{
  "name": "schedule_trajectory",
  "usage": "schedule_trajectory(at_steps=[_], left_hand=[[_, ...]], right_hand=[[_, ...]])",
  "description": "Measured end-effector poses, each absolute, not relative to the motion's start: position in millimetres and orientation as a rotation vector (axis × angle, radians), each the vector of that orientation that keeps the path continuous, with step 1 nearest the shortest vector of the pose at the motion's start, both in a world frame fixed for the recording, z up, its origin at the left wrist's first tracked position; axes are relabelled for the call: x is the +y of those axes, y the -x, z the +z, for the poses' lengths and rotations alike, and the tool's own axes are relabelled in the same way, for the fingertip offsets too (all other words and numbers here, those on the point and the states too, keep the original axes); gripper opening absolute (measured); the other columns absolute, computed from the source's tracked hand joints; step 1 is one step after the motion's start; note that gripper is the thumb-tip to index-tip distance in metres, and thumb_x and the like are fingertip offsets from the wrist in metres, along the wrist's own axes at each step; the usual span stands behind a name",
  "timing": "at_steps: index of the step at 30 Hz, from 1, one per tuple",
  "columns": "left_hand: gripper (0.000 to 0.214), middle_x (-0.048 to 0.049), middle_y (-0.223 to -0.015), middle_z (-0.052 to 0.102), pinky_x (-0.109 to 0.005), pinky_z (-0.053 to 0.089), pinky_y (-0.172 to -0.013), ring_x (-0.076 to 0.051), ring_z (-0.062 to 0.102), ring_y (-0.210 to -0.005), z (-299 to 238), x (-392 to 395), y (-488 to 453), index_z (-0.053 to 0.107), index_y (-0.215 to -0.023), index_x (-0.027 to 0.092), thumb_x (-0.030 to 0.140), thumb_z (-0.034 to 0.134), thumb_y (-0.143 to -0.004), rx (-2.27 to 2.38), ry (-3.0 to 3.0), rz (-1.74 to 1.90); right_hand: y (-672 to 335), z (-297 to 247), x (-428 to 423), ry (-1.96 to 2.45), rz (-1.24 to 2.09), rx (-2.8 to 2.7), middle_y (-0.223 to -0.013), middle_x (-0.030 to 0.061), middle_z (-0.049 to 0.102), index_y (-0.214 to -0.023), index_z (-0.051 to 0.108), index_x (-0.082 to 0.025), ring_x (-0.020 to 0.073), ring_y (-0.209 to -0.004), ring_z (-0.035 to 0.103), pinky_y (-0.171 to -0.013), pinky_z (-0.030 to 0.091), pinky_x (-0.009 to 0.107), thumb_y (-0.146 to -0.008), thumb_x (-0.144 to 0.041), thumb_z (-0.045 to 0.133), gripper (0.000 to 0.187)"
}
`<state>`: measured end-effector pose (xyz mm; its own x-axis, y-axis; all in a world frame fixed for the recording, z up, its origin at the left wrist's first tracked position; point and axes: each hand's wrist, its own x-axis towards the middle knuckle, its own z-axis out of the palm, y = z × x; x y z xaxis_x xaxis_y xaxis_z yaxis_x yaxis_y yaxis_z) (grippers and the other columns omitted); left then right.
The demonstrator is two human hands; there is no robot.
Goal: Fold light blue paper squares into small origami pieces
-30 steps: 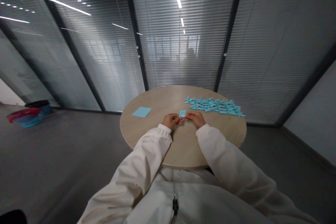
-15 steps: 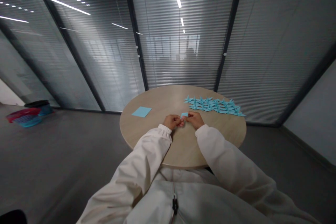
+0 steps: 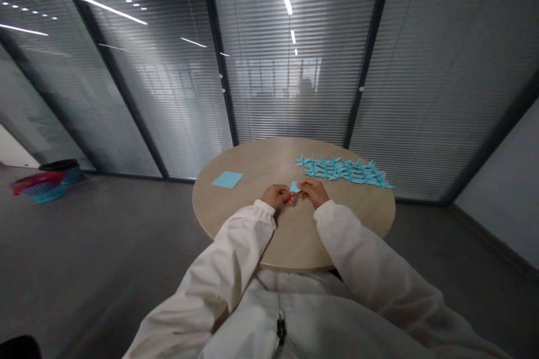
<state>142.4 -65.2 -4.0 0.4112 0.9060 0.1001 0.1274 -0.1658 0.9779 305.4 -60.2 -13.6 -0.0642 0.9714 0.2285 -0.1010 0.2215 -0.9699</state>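
Observation:
Both my hands meet over the middle of a round wooden table (image 3: pixel 261 235). My left hand (image 3: pixel 277 196) and my right hand (image 3: pixel 314 192) each pinch a small folded piece of light blue paper (image 3: pixel 295 186) between them, fingers closed on its edges. The paper stands slightly above the tabletop. A stack of flat light blue paper sheets (image 3: pixel 228 179) lies to the left of my hands. Several folded blue paper figures (image 3: pixel 343 170) are spread in a band at the back right of the table.
Glass partitions with closed blinds (image 3: pixel 295 67) stand behind the table. On the grey floor at far left sit coloured plastic baskets (image 3: pixel 40 186). My white sleeves (image 3: pixel 236 258) reach across the table's near edge.
The blue paper between my fingers has been turned and folded smaller. My hands have stayed in nearly the same spot.

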Motion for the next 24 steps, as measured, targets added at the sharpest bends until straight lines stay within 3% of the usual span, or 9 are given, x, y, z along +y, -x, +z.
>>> schedule_trajectory(at_steps=[10,19,24], left_hand=[[0.042,-0.0079,-0.069,0.068,-0.022,0.048,-0.050,-0.014,0.063,-0.058,-7.3,-63.9,-142.3,0.061,-0.076,0.009,0.049,0.066,-0.065,0.867,-1.586,0.838],[0.038,-0.0029,-0.058,0.064,-0.021,0.047,-0.048,-0.011,0.058,-0.046,-3.9,-67.6,-140.3,0.061,-0.069,0.010,0.048,0.063,-0.069,0.885,-1.739,0.807],[0.038,-0.0028,-0.058,0.064,-0.021,0.047,-0.048,-0.011,0.058,-0.047,-5.7,-67.7,-140.9,0.061,-0.071,0.011,0.049,0.063,-0.068,0.882,-1.773,0.760]], right_hand=[[-305.1,-10.6,-63.2,0.949,0.906,-1.503,-0.065,0.0013,0.064,-0.070,0.068,-0.016,0.0155,-0.062,0.055,-0.061,0.044,0.028,-0.059,-0.046,0.068,0.032],[-303.9,-8.8,-65.6,0.899,0.850,-1.631,-0.073,0.0041,0.066,-0.077,0.070,-0.015,0.0176,-0.071,0.059,-0.067,0.046,0.028,-0.063,-0.046,0.067,0.034],[-301.7,-8.9,-67.5,0.909,0.791,-1.632,-0.075,0.0068,0.067,-0.071,0.070,-0.016,0.0171,-0.066,0.059,-0.062,0.046,0.028,-0.064,-0.043,0.068,0.028]])
